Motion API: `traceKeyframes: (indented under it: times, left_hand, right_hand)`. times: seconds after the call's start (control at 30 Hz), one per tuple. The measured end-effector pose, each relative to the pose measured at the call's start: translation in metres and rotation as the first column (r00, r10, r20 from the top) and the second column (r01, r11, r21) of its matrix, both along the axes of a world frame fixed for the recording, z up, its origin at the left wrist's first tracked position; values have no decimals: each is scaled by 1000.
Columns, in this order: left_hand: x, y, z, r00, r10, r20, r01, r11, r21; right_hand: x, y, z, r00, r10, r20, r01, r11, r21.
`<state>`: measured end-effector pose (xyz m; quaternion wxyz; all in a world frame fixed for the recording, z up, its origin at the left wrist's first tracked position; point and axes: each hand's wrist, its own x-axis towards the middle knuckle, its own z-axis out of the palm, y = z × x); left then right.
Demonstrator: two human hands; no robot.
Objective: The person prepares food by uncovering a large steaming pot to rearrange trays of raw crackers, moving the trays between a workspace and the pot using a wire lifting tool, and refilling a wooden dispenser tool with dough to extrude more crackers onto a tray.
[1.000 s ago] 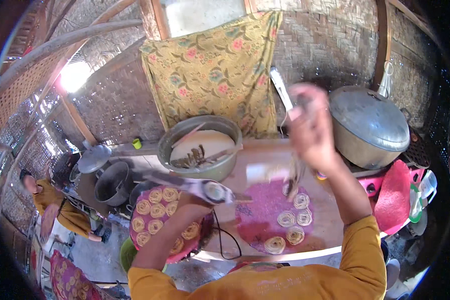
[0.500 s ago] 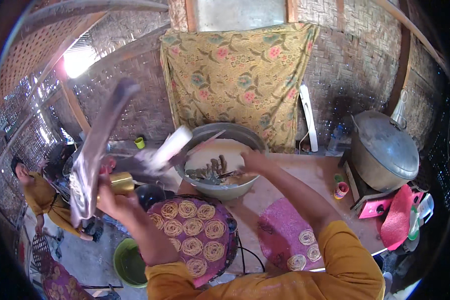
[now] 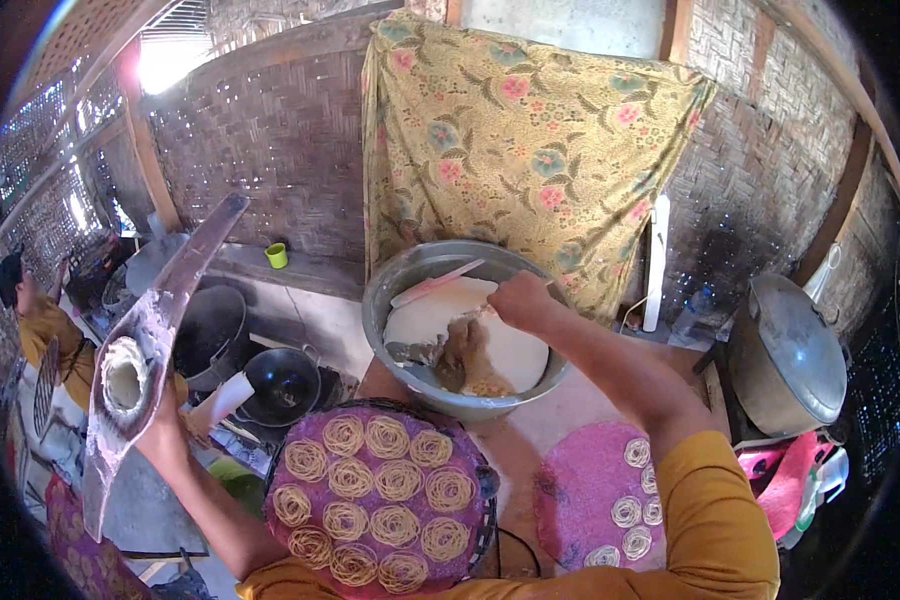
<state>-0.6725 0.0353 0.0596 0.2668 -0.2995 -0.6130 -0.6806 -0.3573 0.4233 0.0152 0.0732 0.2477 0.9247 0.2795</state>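
Observation:
My left hand (image 3: 162,432) is closed round a long wooden press (image 3: 182,265), held tilted with its pointed end up. A round hole in the press is lined with pale dough (image 3: 124,376). Beside that hand a white cylinder (image 3: 222,400) slants downward; whether my fingers hold it too is hidden. My right hand (image 3: 522,301) is closed over a large metal basin (image 3: 378,362), with whatever it grips mostly out of sight. Below its fingers is a brown, blurred lump (image 3: 462,355), whose kind I cannot make out. Pale batter or dough (image 3: 425,315) fills much of the basin, with a flat pinkish stick (image 3: 438,283) in it.
Coiled noodle nests (image 3: 394,525) lie on a pink round mat (image 3: 320,430) in front; several more sit on another mat (image 3: 580,480) at right. Around stand a black wok (image 3: 282,385), a green tub (image 3: 238,485) and a lidded pot (image 3: 785,350). Another person (image 3: 60,330) is far left.
The press has moved left and down and turned, bringing its hole into view. The white cylinder has swung down and left. My right hand stays over the basin, where the brown lump now shows.

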Motion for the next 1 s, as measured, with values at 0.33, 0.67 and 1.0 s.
traceKeyframes:
  times: [0.33,0.67,1.0]
  left_hand:
    - [26,63,-15,968,-227,-109,191,944,-267]
    - [81,164,27,634,-444,-633,110,863,-494]
    - [152,226,39,537,-589,-604,185,781,-597]
  right_hand:
    - [-23,30,-97,999,-41,9,42,994,-101]
    - [73,-14,55,965,-216,-151,54,724,-687]
    - [131,-90,190,873,-225,-433,-209,629,-749]
